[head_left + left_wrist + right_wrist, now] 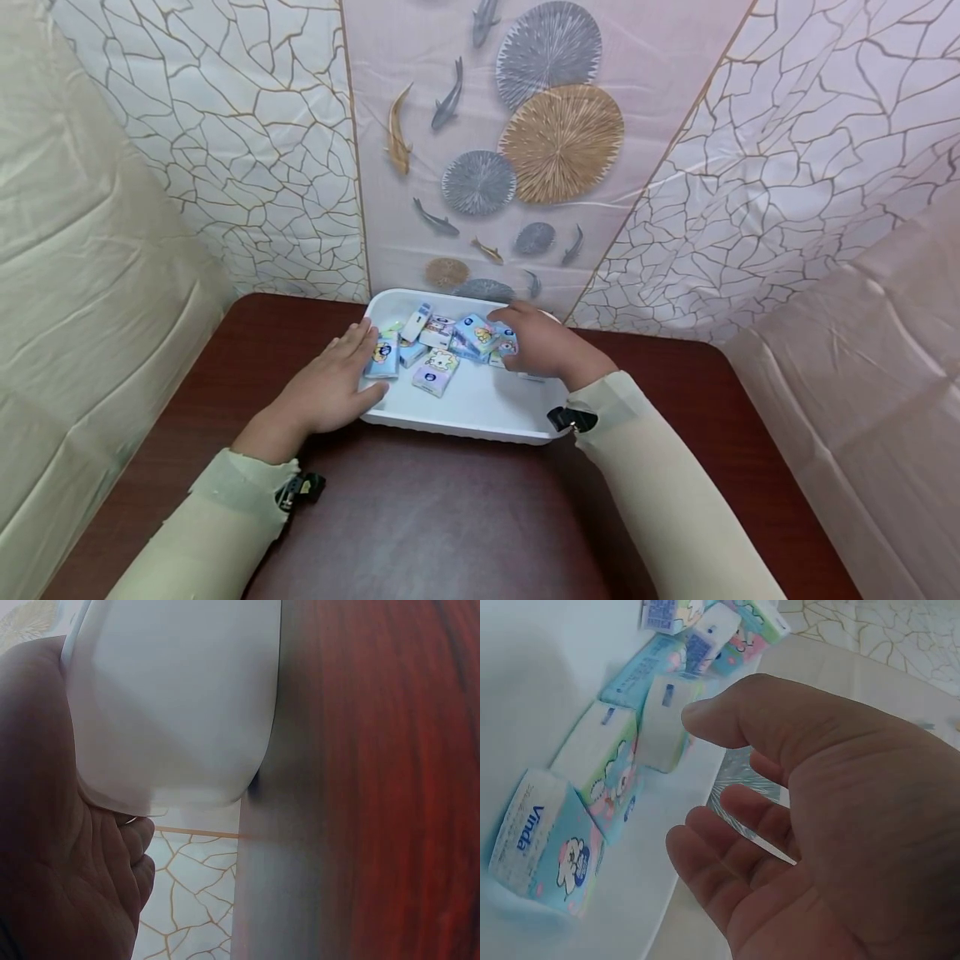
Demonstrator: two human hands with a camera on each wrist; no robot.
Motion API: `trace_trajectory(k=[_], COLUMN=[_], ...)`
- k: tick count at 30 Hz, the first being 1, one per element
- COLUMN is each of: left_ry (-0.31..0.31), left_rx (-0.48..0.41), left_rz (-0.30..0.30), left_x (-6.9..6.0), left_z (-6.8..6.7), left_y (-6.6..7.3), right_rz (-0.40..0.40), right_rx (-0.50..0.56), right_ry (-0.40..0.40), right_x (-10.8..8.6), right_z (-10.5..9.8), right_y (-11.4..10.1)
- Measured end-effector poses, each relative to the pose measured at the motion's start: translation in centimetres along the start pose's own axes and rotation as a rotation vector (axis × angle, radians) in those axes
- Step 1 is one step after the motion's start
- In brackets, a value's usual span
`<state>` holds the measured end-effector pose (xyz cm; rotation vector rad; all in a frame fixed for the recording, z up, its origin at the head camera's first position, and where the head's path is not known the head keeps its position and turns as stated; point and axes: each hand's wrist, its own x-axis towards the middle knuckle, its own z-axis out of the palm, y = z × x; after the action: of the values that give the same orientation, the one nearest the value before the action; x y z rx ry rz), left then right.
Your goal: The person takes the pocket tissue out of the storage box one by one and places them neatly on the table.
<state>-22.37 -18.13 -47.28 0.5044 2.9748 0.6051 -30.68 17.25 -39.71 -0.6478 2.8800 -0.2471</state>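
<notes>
While two hands (330,385) (543,343) spread unclosed grips, one tray (480,402) holds at least eight packs (435,372).

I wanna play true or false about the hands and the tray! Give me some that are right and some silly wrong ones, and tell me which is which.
1. The left hand touches the white tray. True.
2. The tray is full of apples. False: it holds printed packs.
3. The right hand is over the tray in the head view. True.
4. The tray sits on green grass. False: it sits on a reddish-brown table.
5. One pack shows the word Vinda. True.
6. Both hands wear gloves. False: both are bare.
</notes>
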Motion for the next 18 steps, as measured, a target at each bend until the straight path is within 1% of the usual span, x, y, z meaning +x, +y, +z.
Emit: trace_trajectory(k=[5,8,14,18], left_ry=[0.001,0.002,0.002,-0.005], left_rx=[-0.006,-0.010,0.000,-0.001], left_rz=[0.001,-0.001,-0.004,-0.009], left_x=[0.0,0.0,0.0,0.0], left_z=[0.0,0.0,-0.1,-0.1], left_y=[0.1,0.1,0.1,0.0], right_rz=[-0.021,-0.030,-0.044,-0.043], right_rx=[-0.045,-0.052,0.008,0.021], right_ry=[-0.011,-0.011,-0.039,-0.050], right_x=[1.0,1.5,2.4,2.9], right_z=[0.4,0.6,1.4,1.8], right_y=[-0.1,0.0,0.1,0.1])
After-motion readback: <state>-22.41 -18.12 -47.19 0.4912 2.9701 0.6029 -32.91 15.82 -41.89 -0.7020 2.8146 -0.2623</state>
